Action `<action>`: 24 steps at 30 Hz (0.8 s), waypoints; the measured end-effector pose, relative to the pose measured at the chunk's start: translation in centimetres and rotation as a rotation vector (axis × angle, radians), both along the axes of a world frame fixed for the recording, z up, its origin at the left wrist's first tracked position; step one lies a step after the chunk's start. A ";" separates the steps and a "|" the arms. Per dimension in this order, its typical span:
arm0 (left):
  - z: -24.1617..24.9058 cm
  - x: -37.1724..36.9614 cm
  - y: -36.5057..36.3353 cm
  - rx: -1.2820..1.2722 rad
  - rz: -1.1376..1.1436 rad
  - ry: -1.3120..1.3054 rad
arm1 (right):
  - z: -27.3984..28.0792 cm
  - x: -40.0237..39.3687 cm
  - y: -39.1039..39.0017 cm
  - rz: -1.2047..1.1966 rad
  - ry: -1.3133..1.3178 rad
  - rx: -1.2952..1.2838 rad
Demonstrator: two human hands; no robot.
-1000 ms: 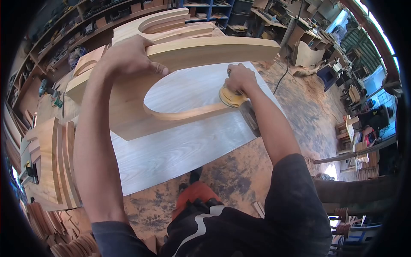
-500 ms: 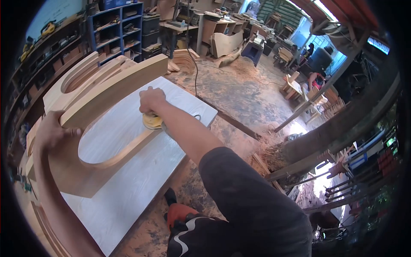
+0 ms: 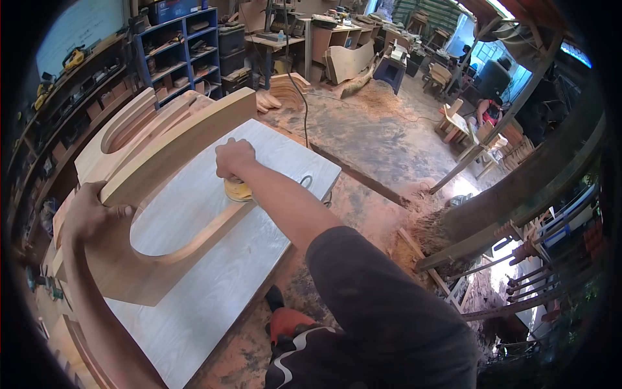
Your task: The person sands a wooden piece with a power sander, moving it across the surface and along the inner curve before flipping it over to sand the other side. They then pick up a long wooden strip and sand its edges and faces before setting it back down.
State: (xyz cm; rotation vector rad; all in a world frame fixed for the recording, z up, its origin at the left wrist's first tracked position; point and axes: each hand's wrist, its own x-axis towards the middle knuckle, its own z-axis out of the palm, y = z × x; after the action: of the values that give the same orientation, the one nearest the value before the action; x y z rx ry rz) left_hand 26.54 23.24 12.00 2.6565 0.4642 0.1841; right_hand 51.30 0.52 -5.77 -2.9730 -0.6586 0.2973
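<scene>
A curved, U-shaped wooden piece (image 3: 142, 271) stands on a pale board (image 3: 220, 318). My left hand (image 3: 91, 214) grips its outer edge at the left, thumb resting over the top. My right hand (image 3: 234, 159) is closed over a yellow power sander (image 3: 237, 190), which sits at the end of the piece's nearer arm. The sander's underside is hidden from view. A dark cable loop (image 3: 306, 182) shows just beyond my right forearm.
More curved wooden parts (image 3: 120, 126) lie behind at the left. A blue shelf (image 3: 178, 58) and tool racks line the back left. Sawdust covers the floor (image 3: 363, 142). A person (image 3: 489, 111) sits far right, near a slanted post (image 3: 499, 123) and a row of clamps (image 3: 528, 285).
The whole view has shifted, so the board and wooden piece appear slightly farther right and lower. Both hands keep their holds, and the sander stays near the same arm end.
</scene>
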 end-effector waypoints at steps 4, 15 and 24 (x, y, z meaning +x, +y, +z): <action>0.4 0.4 0.5 -0.042 -0.039 0.068 | 0.2 -0.2 -0.5 -0.013 0.000 -0.014; -1.0 0.1 1.7 0.075 -0.110 0.001 | 0.3 -1.2 -1.8 0.015 -0.074 0.002; -0.5 -0.9 0.9 0.066 -0.098 0.044 | 1.6 -2.4 -2.1 0.000 -0.037 -0.028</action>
State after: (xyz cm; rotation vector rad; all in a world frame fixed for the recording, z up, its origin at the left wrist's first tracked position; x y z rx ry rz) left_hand 25.68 24.19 11.53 2.7452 0.3464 0.1126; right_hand 48.89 -1.60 -4.20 -3.0119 -0.6631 0.2544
